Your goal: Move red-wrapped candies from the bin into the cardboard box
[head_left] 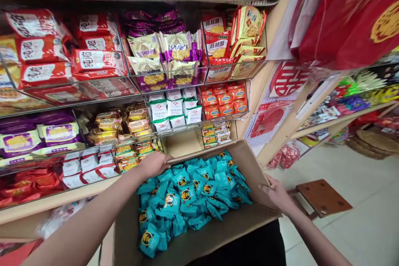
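so you've got both hands on the cardboard box [249,168]: your left hand [156,163] is clamped on its far rim and your right hand [276,194] is gripping the wall on your right. the teal packets [188,194] are lying loose inside the box, piled in a messy heap. the box is right up by the shelves [71,196], can't tell if it's actually touching. past the far rim there's white-and-green packets [174,107], red-orange packets [222,99] to their right, and a brown stool [324,196] off to your right.
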{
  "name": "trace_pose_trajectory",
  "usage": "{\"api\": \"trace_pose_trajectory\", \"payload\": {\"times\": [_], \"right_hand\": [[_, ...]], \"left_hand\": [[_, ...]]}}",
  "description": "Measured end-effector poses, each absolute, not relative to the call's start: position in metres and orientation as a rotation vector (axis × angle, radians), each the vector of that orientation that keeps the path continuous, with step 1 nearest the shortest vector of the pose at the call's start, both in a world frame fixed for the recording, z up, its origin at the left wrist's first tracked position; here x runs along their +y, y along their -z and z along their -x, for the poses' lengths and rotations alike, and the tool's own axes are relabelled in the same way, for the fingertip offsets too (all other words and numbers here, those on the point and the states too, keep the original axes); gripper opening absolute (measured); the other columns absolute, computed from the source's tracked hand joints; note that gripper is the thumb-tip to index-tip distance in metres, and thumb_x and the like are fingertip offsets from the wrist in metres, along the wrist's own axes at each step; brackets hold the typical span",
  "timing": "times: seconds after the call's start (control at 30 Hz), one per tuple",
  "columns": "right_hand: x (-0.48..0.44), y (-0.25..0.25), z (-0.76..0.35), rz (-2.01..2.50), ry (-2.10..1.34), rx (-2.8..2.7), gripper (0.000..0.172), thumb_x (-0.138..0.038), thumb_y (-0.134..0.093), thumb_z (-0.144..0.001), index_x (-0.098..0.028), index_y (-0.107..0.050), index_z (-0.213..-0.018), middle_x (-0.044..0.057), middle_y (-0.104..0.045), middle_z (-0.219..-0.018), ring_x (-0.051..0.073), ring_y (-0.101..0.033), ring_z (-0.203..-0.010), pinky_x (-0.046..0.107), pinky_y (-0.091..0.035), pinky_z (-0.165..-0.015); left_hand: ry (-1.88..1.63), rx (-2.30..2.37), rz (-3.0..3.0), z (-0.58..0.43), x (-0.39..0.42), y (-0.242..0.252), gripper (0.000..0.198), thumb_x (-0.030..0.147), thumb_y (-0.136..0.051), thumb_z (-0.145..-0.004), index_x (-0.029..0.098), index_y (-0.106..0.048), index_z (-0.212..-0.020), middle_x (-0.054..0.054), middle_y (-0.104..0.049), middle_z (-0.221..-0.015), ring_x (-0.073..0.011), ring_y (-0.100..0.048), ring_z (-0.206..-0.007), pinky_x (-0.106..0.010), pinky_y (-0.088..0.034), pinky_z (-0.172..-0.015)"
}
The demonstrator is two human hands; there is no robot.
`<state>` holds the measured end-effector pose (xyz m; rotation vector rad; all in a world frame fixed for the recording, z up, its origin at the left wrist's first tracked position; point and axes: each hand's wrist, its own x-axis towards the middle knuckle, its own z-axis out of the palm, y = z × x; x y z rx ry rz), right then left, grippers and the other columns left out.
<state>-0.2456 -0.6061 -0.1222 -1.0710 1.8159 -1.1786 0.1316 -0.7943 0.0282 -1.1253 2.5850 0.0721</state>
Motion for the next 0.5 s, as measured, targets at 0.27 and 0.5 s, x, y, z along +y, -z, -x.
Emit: {"api": "trace_pose_trajectory", "payload": {"times": [0.27, 0.5], "right_hand": [[-0.618, 0.152, 0.213, 1.088, 1.153, 1.893, 0.050, -0.033, -0.052, -0.067, -0.014, -0.056, -0.112, 0.009, -0.063, -0.109, 0.028, -0.057, -0.101, 0.038, -0.045, -0.086], [-0.614, 0.139, 0.209, 1.221, 1.062, 2.188, 0.053, -0.038, -0.051, -0.073, -0.012, -0.047, -0.119, 0.017, -0.053, -0.120, 0.032, -0.049, -0.110, 0.047, -0.038, -0.092]], "left_hand": [[-0.099, 2.619, 1.139, -0.162, -0.826, -0.014, 0.025, 0.030, -0.049, -0.082, 0.025, -0.065, -0.100, -0.008, -0.072, -0.087, -0.0241, -0.066, -0.081, -0.029, -0.046, -0.063], [-0.177, 2.774, 1.253, -0.178, -0.813, 0.008, 0.036, 0.036, -0.043, -0.084, 0.027, -0.059, -0.115, -0.011, -0.071, -0.097, -0.0288, -0.065, -0.085, -0.037, -0.047, -0.070]]}}
